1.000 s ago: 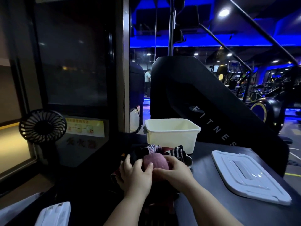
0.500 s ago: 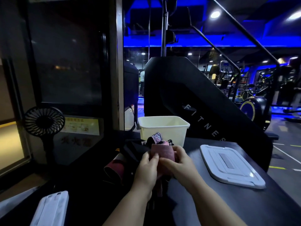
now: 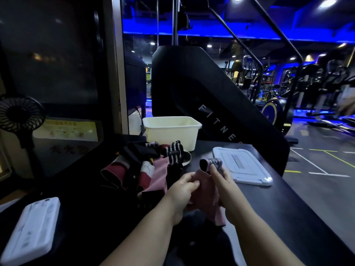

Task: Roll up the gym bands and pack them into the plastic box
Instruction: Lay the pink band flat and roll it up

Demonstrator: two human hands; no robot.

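Note:
A pink gym band (image 3: 206, 191) is held up between both hands above the dark table (image 3: 288, 217). My left hand (image 3: 182, 191) pinches its left edge. My right hand (image 3: 221, 181) grips its right side, where a rolled striped end (image 3: 210, 163) sticks up. A heap of other bands (image 3: 146, 166), pink, black and striped, lies on the table to the left of my hands. The cream plastic box (image 3: 171, 131) stands open behind the heap, and nothing shows inside it from this angle.
The box's white lid (image 3: 242, 166) lies flat to the right of my hands. A white flat device (image 3: 30, 229) sits at the near left. A black fan (image 3: 19, 114) stands far left. Gym machines fill the background.
Both hands lifted the pink band away from the heap and carried it to the right and nearer to me. The view turned left, so the box and lid sit further right.

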